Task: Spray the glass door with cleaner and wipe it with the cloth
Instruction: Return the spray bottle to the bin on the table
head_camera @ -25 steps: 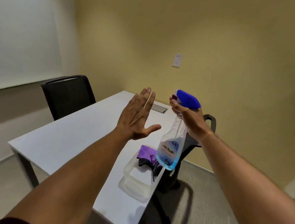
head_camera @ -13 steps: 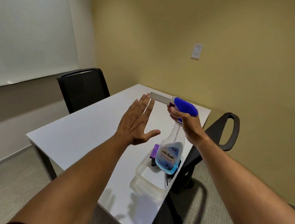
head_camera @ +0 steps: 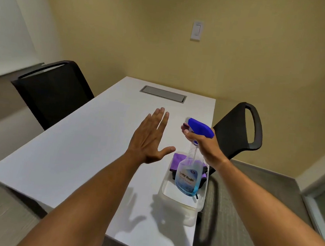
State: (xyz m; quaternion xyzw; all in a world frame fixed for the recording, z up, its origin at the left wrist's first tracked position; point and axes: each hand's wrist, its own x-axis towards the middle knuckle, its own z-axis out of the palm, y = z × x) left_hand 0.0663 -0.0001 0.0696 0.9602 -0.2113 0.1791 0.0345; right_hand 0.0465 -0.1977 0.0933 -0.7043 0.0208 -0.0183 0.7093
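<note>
Near the table's right edge, right hand grips spray bottle.

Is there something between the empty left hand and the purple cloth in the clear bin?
Yes. The spray bottle, held up by the right hand, hangs over the clear bin and covers part of the purple cloth. The left hand is open above the white table, left of the bin.

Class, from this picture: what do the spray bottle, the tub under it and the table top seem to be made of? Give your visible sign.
Spray bottle: clear glossy plastic, since the blue liquid shows through.
Tub: translucent, slightly milky plastic; the table shows through it.
Table top: smooth white, likely laminate; it reflects faintly.
</note>
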